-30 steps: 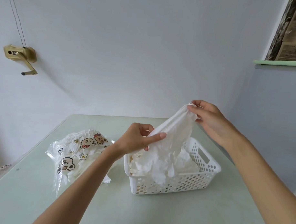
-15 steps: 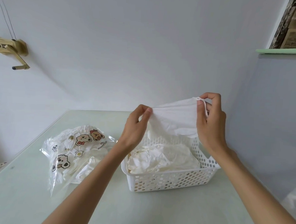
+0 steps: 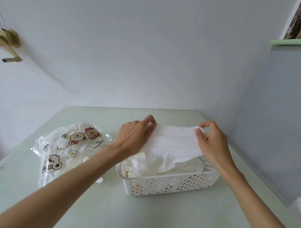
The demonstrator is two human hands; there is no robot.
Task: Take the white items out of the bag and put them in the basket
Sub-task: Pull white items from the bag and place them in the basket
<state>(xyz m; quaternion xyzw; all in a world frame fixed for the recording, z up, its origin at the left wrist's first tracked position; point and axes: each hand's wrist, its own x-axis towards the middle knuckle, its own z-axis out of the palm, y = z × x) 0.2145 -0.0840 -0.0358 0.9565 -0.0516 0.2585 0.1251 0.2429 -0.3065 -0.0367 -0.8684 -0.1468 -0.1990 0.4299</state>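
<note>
White cloth over the basket, pinched in left grip and right grip.

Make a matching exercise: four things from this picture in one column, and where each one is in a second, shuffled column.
Things
1. basket
2. bag
3. white cloth
4. crank handle

Places
A. on the wall, far left
B. held spread between both hands
C. on the table, right of the bag
D. lying on the table, left of the basket

Pairs: 1-C, 2-D, 3-B, 4-A
</note>
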